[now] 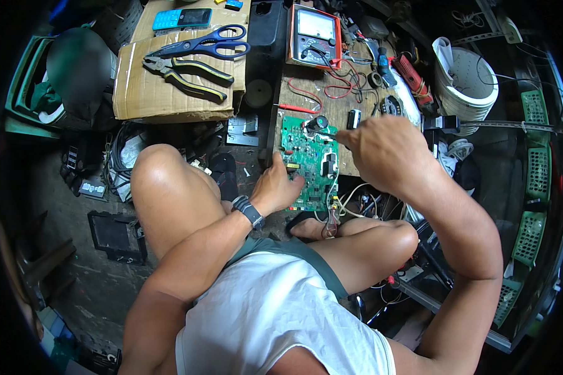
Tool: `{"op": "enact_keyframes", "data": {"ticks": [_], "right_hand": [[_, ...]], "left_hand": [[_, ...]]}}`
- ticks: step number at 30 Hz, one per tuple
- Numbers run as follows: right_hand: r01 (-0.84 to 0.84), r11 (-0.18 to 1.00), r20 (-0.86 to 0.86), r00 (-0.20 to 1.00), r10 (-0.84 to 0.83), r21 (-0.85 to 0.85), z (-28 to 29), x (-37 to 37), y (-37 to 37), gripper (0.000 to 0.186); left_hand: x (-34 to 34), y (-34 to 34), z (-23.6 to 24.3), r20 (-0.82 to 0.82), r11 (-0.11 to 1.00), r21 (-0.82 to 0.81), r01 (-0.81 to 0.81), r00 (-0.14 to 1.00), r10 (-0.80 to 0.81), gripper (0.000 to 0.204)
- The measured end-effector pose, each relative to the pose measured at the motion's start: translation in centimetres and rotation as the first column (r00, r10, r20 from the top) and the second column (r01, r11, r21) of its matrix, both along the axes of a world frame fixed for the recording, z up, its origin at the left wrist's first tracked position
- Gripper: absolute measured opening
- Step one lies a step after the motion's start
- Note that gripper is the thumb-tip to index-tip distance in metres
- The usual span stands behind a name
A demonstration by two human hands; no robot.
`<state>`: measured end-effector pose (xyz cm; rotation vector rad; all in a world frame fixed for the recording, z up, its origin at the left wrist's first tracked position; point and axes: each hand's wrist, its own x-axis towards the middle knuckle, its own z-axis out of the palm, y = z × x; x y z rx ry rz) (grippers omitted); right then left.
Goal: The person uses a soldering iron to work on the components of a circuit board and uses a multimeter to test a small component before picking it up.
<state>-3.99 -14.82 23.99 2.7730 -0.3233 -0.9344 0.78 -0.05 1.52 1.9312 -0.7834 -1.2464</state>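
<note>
Slippage of the slim tool [329,134] (pinched in the right hand [391,152]) could scratch the green circuit board [309,167] if the left hand [278,186] loosens its edge grip.

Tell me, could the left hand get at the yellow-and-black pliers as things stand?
Probably yes: the pliers lie on the cardboard box with handles uncovered, and nothing visible blocks the way, though the left hand, at the circuit board, would have to stretch forward.

My left hand [278,186] grips 1 green circuit board [301,147]; my right hand [388,150] holds 1 thin tool [329,134] over it.
</note>
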Motion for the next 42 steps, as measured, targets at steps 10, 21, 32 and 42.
{"op": "enact_keyframes", "data": {"ticks": [10,21,32,42], "right_hand": [[-0.143,0.989,-0.351,0.928,0.12,-0.04,-0.7,9.7,0.7,0.022],[0.156,0.987,-0.429,0.894,-0.131,0.025,0.2,6.6,-3.1,0.039],[0.725,0.563,-0.295,0.681,-0.67,0.396,-0.8,-0.8,-3.6,0.039],[-0.008,0.996,-0.242,0.97,-0.013,-0.084,-2.8,-0.4,6.0,0.021]], "left_hand": [[-0.6,0.2,-0.5,0.0,0.998,-0.032,-0.058,0.998,0.058,0.073],[-0.4,0.2,-1.5,0.023,0.995,-0.098,-0.034,0.999,0.036,0.069],[-0.1,0.0,-1.4,0.004,0.994,-0.106,-0.015,1.0,0.016,0.071],[-1.1,0.3,-1.1,0.0,0.991,-0.111,-0.075,0.997,0.075,0.065]]}}
